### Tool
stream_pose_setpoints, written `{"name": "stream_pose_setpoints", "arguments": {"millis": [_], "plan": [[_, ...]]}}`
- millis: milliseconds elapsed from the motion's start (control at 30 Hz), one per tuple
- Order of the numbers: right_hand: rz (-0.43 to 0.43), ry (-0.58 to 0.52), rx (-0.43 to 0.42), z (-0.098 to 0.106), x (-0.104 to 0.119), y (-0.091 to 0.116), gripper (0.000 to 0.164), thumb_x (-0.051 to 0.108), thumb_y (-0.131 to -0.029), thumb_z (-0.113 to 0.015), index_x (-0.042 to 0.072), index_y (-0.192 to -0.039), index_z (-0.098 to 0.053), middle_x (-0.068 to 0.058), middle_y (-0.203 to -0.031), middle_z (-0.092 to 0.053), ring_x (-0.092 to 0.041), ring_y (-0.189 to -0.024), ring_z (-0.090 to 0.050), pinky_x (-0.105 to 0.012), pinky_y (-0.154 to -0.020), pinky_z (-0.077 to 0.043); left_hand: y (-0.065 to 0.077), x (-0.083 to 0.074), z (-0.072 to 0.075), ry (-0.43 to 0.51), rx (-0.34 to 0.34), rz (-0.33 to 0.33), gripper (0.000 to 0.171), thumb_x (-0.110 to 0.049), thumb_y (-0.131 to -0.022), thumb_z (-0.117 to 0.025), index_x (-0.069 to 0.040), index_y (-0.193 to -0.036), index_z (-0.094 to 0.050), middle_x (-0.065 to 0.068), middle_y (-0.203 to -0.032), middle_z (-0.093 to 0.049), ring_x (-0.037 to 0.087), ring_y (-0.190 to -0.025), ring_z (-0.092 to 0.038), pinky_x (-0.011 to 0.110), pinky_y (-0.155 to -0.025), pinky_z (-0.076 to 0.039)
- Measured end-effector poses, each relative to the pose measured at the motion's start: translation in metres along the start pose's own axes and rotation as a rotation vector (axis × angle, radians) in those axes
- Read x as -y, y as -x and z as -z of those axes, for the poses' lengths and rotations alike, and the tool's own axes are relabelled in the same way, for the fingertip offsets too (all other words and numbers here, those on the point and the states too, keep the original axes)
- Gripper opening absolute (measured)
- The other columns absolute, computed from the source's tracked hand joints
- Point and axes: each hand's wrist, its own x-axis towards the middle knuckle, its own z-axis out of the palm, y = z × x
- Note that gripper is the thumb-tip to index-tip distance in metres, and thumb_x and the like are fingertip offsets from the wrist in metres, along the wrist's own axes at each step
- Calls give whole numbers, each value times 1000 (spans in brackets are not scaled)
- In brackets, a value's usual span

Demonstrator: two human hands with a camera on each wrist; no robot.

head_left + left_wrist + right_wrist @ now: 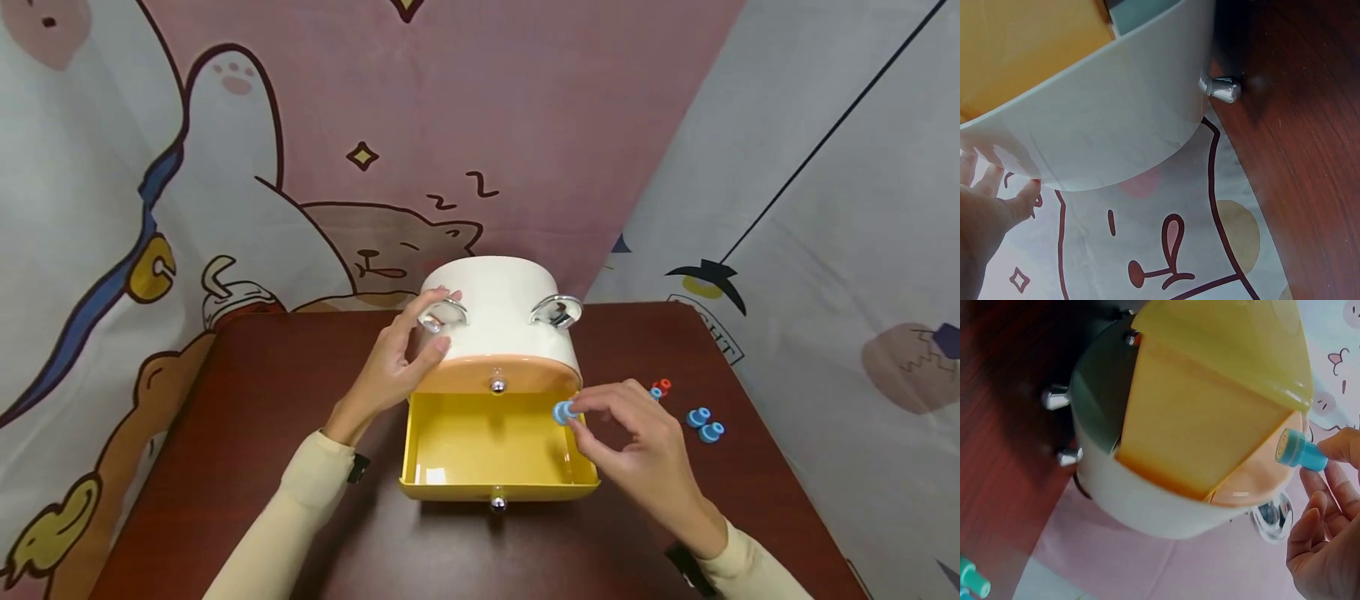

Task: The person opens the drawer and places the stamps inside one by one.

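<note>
A white drawer box [491, 279] with silver ear-shaped handles stands on the table, its lower yellow drawer [491, 492] pulled out and the orange upper drawer [457, 375] closed. My left hand [386, 358] rests against the box's left side, around the left handle [444, 315]; in the left wrist view its fingertips [1030, 190] touch the white wall. Between thumb and index finger my right hand [648, 442] pinches a small blue toy stamp [562, 412] over the drawer's right edge. The stamp's patterned round face [1283, 445] shows in the right wrist view.
To the right on the brown table [247, 433] lie two blue stamps [711, 432], with a red stamp [665, 386] and another blue one [656, 393] partly behind my right hand. A cartoon-printed cloth [562, 125] hangs behind the table.
</note>
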Motion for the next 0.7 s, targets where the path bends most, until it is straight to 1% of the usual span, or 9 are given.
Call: {"name": "stream_pose_setpoints", "arguments": {"millis": [67, 133, 267, 367, 467, 567, 700], "plan": [[17, -18, 12, -6, 1, -3, 19, 11, -85, -84, 10, -103, -80, -3, -103, -79, -14, -84, -59, -17, -72, -42, 0, -1, 0, -4, 3, 2, 59, -26, -107, -65, -12, -162, -47, 5, -159, -59, 28, -149, -49, 48, -127, -29], [26, -32, 21, -11, 2, -6, 20, 10, -84, -86, 11, -104, -80, -2, -103, -79, -14, -81, -57, -16, -70, -40, 0, -1, 0, -13, 5, 7, 60, -31, -108, -64, -13, -162, -47, 5, -159, -59, 27, -148, -50, 47, -127, -30], [15, -59, 38, -22, 5, -9, 31, 1, -77, -90, 12, -104, -80, -1, -102, -79, -13, -79, -54, -15, -65, -36, 0, -1, 0, -13, 8, 15, 60, -34, -108, -64, -14, -162, -46, 4, -160, -59, 26, -148, -50, 47, -127, -30], [-3, -78, 60, -29, 8, -10, 34, 0, -77, -92, 14, -105, -80, 0, -103, -79, -15, -82, -58, -18, -67, -40, 0, -1, -1, -12, 9, 16, 61, -36, -108, -63, -15, -162, -46, 3, -160, -58, 26, -148, -50, 47, -127, -30], [-14, -101, 73, -37, 11, -11, 33, 0, -79, -92, 15, -106, -80, 2, -104, -79, -18, -87, -64, -22, -71, -44, 0, -1, -1, -24, 6, 11, 60, -37, -108, -63, -17, -163, -46, 2, -160, -58, 25, -146, -52, 47, -125, -32], [-19, -122, 85, -44, 15, -13, 33, -1, -80, -92, 16, -106, -81, 3, -105, -79, -19, -87, -65, -24, -71, -47, 0, 0, -1, -38, 2, 4, 60, -34, -108, -63, -19, -163, -46, 1, -160, -58, 25, -143, -53, 46, -124, -35], [-34, -135, 121, -54, 18, -14, 31, -1, -82, -92, 17, -106, -82, 7, -103, -79, -18, -81, -64, -28, -68, -47, 0, 0, 0, -34, 0, -5, 58, -27, -106, -64, -18, -162, -47, 2, -159, -58, 25, -141, -54, 46, -122, -36]]}}
